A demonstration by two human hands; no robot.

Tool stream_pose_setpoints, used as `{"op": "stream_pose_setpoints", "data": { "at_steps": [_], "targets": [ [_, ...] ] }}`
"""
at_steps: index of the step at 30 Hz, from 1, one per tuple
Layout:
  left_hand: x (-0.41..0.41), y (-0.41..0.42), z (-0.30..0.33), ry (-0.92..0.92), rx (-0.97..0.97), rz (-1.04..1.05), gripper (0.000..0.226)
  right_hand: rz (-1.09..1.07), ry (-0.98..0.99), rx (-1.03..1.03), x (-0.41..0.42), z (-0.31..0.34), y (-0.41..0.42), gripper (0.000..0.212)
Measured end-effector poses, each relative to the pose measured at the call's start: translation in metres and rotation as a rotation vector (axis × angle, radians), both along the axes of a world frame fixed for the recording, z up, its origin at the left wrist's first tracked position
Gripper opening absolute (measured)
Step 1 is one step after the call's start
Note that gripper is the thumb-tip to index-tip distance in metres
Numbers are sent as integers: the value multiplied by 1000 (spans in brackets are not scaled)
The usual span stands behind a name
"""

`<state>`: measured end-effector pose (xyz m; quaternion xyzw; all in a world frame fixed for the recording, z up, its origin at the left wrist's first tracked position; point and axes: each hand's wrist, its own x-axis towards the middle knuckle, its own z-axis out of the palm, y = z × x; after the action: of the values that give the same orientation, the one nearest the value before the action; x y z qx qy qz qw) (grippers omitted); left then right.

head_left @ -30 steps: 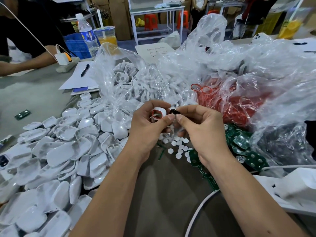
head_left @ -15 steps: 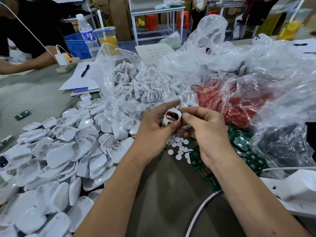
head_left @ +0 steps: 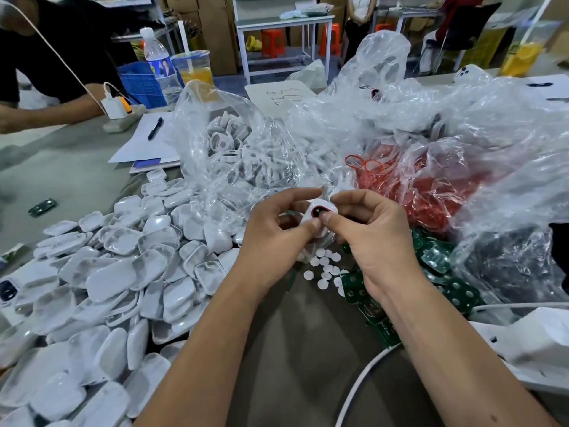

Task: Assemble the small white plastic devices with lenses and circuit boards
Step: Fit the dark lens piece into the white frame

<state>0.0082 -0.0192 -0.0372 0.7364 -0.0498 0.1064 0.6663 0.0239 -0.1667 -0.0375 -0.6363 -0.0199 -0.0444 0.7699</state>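
A small white plastic shell (head_left: 324, 206) with a red ring and a dark part in its opening sits between both hands above the table's middle. My left hand (head_left: 277, 238) grips the shell from the left, thumb under its front edge. My right hand (head_left: 372, 238) holds it from the right, and its thumb presses on the dark part inside the red ring. Several small white round discs (head_left: 323, 266) lie on the table just below the hands. Green circuit boards (head_left: 437, 257) are heaped to the right of my right wrist.
A large pile of white shells (head_left: 117, 272) covers the left of the table. Clear bags hold white frames (head_left: 234, 149) and red rings (head_left: 431, 192). A white cable (head_left: 360, 383) curves at the lower right beside a white box (head_left: 542, 340). Another person's arm (head_left: 46, 114) rests at the far left.
The hands brought the shell and a small dark part together. The shell now faces up with the dark part in its red-ringed opening, and my right thumb has moved onto it.
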Motion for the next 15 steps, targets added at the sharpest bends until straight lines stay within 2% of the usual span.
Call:
{"op": "stream_pose_setpoints", "data": {
  "at_steps": [3, 8, 13, 15],
  "targets": [
    [2, 1, 1, -18, -17, 13, 25, 2, 11, -27, 1, 0, 0, 20],
    [3, 0, 0, -47, -24, 43, 17, 68, 22, -20, 0, 1, 0, 21],
    [4, -1, -2, 30, -206, 31, 11, 88, 27, 26, -2, 5, -1, 24],
    [4, -1, -1, 66, -319, 2, 16, 105, 34, 106, -3, 8, -3, 26]
  ]
}}
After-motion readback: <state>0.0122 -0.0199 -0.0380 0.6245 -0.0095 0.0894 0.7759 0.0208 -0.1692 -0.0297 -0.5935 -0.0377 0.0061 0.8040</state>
